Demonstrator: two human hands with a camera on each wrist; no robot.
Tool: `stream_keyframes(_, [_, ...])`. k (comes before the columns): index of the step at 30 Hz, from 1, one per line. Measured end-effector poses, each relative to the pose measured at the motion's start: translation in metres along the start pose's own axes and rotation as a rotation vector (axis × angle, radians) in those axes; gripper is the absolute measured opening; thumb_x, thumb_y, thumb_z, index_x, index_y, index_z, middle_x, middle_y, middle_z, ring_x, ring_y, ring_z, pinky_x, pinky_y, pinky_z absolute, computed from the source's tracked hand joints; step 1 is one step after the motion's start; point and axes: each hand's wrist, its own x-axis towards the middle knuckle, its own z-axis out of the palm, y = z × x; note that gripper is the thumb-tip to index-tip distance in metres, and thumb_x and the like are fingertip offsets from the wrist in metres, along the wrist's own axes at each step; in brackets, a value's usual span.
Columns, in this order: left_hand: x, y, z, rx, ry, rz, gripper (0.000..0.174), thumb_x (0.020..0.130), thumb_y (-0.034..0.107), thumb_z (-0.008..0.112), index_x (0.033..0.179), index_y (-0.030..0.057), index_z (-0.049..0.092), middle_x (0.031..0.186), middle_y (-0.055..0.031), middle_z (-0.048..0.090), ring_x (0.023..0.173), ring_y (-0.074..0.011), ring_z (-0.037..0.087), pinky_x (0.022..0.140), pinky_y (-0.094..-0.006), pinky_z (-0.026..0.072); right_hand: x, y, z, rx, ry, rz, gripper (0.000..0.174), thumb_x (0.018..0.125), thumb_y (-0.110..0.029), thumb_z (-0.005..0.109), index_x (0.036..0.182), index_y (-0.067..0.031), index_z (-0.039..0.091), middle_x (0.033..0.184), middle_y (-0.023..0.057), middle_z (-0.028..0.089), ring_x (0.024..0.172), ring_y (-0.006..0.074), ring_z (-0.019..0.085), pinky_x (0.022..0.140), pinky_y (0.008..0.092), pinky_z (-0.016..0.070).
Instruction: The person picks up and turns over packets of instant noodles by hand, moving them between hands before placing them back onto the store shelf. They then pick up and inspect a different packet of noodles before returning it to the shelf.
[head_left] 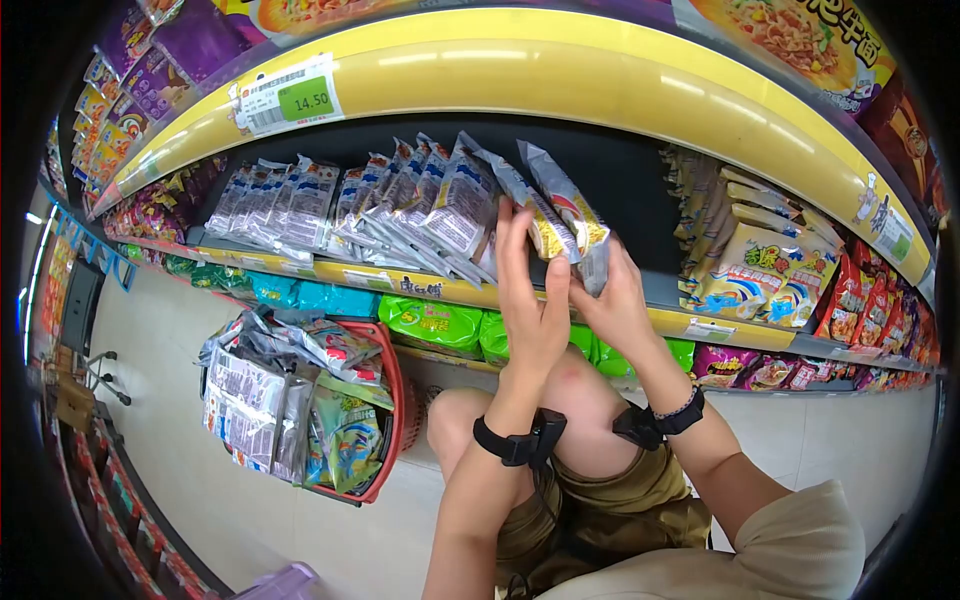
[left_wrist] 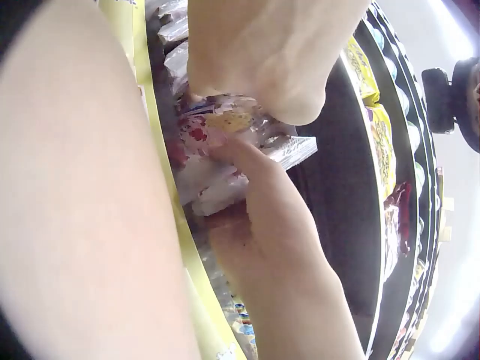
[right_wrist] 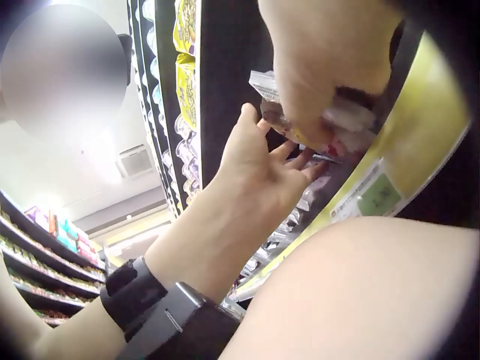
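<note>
Two silver-and-yellow packets, a left one (head_left: 548, 232) and a right one (head_left: 580, 212), lean at the right end of a row of similar packets (head_left: 462, 200) on the shelf. My left hand (head_left: 535, 315) lies against the left packet, fingers extended upward and thumb at its lower end. With fingers behind it and thumb near its lower end, my right hand (head_left: 618, 305) grips the right packet. In the right wrist view my left hand (right_wrist: 259, 169) has its fingers spread beside the packets. The left wrist view shows my right hand (left_wrist: 262, 64) over a crinkled packet (left_wrist: 217, 127).
A red basket (head_left: 408, 420) filled with packets stands on the floor at left. Yellow-white packets (head_left: 760, 270) stand farther right on the shelf, green packs (head_left: 430, 322) on the shelf below. A yellow shelf edge (head_left: 560, 85) with price tags runs above. My knees are just below the hands.
</note>
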Motion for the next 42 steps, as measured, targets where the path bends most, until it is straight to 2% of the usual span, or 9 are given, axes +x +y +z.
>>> stream_keyframes(3, [0.003,0.004,0.001,0.460,-0.133,0.217,0.058,0.096,0.030,0.044,0.141,0.0013,0.020,0.145,-0.0201,0.025,0.132,-0.0312,0.031,0.107,-0.0416,0.0294,-0.005,0.010,-0.002,0.109,0.003,0.064,0.055,0.070,-0.004,0.062,0.122,0.0010,0.045,0.106,0.0236,0.054,0.097,0.0420,0.053,0.084,0.0419,0.0448])
stream_keyframes(6, [-0.002,0.006,0.012,-0.213,0.054,-0.020,0.056,0.098,0.031,0.040,0.141,-0.0016,0.023,0.146,-0.0177,0.023,0.124,-0.0304,0.039,0.101,-0.0392,0.0374,-0.010,0.009,-0.004,0.154,0.077,0.019,0.053,0.069,0.001,0.061,0.120,0.0023,0.046,0.106,0.0218,0.055,0.099,0.0367,0.056,0.086,0.0383,0.0450])
stream_keyframes(9, [0.001,0.007,0.006,-0.352,0.037,-0.148,0.055,0.098,0.027,0.041,0.141,-0.0024,0.022,0.144,-0.0168,0.025,0.121,-0.0267,0.041,0.098,-0.0367,0.0411,-0.025,0.007,-0.005,0.183,0.260,-0.085,0.049,0.072,0.004,0.060,0.119,0.0023,0.047,0.109,0.0164,0.058,0.103,0.0264,0.057,0.087,0.0342,0.0448])
stream_keyframes(12, [0.001,0.002,-0.003,-0.289,-0.036,-0.218,0.062,0.092,0.016,0.054,0.141,-0.0017,0.021,0.142,-0.0172,0.029,0.118,-0.0239,0.042,0.097,-0.0356,0.0420,-0.043,0.001,-0.017,0.546,0.128,0.144,0.040,0.081,0.001,0.061,0.119,0.0022,0.047,0.113,0.0071,0.057,0.101,0.0140,0.056,0.083,0.0273,0.0465])
stream_keyframes(20, [-0.015,0.034,-0.003,-0.596,0.070,-0.556,0.083,0.084,0.020,0.067,0.144,0.0042,0.011,0.141,-0.0152,0.032,0.125,-0.0249,0.039,0.102,-0.0394,0.0359,-0.058,-0.041,-0.027,1.247,0.205,0.479,0.054,0.082,0.002,0.062,0.130,0.0012,0.037,0.124,0.0100,0.051,0.113,0.0150,0.050,0.095,0.0309,0.0415])
stream_keyframes(25, [-0.029,0.051,-0.030,-0.879,-0.053,-0.686,0.059,0.089,0.039,0.060,0.134,0.0069,0.040,0.130,-0.0082,0.050,0.121,-0.0237,0.046,0.103,-0.0416,0.0358,-0.072,-0.052,-0.025,1.116,-0.058,0.438,0.066,0.079,-0.002,0.068,0.134,0.0014,0.032,0.128,0.0102,0.049,0.117,0.0174,0.048,0.100,0.0322,0.0375])
stream_keyframes(31, [-0.033,0.071,-0.066,-0.885,0.174,-0.519,0.057,0.089,0.034,0.060,0.135,0.0070,0.039,0.133,-0.0090,0.048,0.123,-0.0256,0.045,0.105,-0.0441,0.0345,-0.045,-0.080,-0.029,0.460,0.128,-0.165,0.071,0.071,-0.014,0.077,0.131,-0.0025,0.040,0.141,0.0177,0.027,0.127,0.0269,0.034,0.102,0.0394,0.0323])
stream_keyframes(36, [-0.051,0.083,-0.092,-0.707,0.394,-0.336,0.053,0.090,0.029,0.060,0.132,0.0041,0.041,0.129,-0.0099,0.051,0.120,-0.0247,0.048,0.104,-0.0438,0.0363,-0.026,-0.108,-0.019,0.205,-0.074,-0.217,0.027,0.072,-0.007,0.069,0.098,-0.0082,0.064,0.126,0.0136,0.047,0.119,0.0337,0.039,0.098,0.0421,0.0330])
stream_keyframes(42, [-0.057,0.110,-0.115,-0.526,0.608,-0.155,0.046,0.086,0.012,0.065,0.125,-0.0001,0.044,0.117,-0.0127,0.056,0.100,-0.0191,0.061,0.085,-0.0343,0.0516,-0.013,-0.117,0.010,0.431,-0.283,-0.253,0.018,0.070,-0.004,0.070,0.086,-0.0055,0.063,0.123,0.0111,0.051,0.113,0.0289,0.046,0.095,0.0389,0.0361])
